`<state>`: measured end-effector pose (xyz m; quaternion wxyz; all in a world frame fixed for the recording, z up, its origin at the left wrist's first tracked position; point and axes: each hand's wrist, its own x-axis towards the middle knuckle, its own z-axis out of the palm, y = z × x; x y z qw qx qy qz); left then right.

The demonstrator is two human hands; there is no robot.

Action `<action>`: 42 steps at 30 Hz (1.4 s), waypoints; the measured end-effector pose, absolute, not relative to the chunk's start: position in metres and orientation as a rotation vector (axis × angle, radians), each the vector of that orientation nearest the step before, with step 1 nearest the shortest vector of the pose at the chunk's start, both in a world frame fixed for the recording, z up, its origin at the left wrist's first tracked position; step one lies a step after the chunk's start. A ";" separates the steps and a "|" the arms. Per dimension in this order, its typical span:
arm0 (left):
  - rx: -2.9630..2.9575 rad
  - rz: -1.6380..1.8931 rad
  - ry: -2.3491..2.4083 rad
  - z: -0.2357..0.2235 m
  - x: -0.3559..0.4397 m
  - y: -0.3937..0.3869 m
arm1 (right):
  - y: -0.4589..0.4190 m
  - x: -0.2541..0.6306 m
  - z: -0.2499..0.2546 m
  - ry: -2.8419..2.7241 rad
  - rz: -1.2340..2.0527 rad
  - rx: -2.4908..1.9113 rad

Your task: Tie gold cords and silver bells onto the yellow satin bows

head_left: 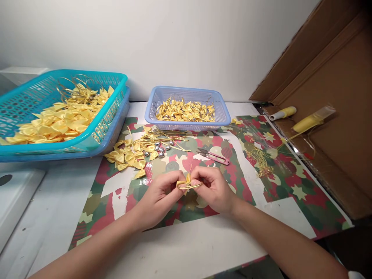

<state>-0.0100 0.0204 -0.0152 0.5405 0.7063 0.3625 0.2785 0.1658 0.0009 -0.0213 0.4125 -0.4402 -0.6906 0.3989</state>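
Observation:
My left hand (158, 197) and my right hand (213, 188) meet over the patterned mat (261, 193), both pinching a small yellow ribbon bow (188, 183) with a gold cord loop around it. Just beyond my hands lie loose yellow ribbon pieces (128, 155), gold cords (162, 135) and several small silver beads (159, 149). Pink thread snips (213, 155) lie right of the beads.
A teal basket (116, 100) of yellow ribbon pieces stands at the left. A light-blue basket (223, 110) of finished bows sits at the back centre. Gold cord (260, 159) lies on the right of the mat. Yellow thread spools (305, 123) rest on cardboard (334, 77) at the right.

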 end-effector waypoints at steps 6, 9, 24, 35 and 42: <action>1.669 0.665 0.897 -0.016 -0.010 0.020 | 0.000 0.169 -0.016 -1.878 0.548 -1.071; 1.753 0.694 0.914 -0.017 -0.010 0.020 | 0.000 0.168 -0.018 -1.903 0.430 -1.012; 1.812 0.727 0.869 -0.021 -0.013 0.020 | -0.001 0.166 -0.021 -1.938 0.209 -0.998; 1.727 0.800 0.999 -0.023 -0.016 0.020 | 0.019 0.201 -0.018 -2.048 0.343 -1.250; 1.253 0.846 0.992 -0.030 -0.017 0.023 | 0.039 0.221 -0.037 -1.984 0.141 -1.897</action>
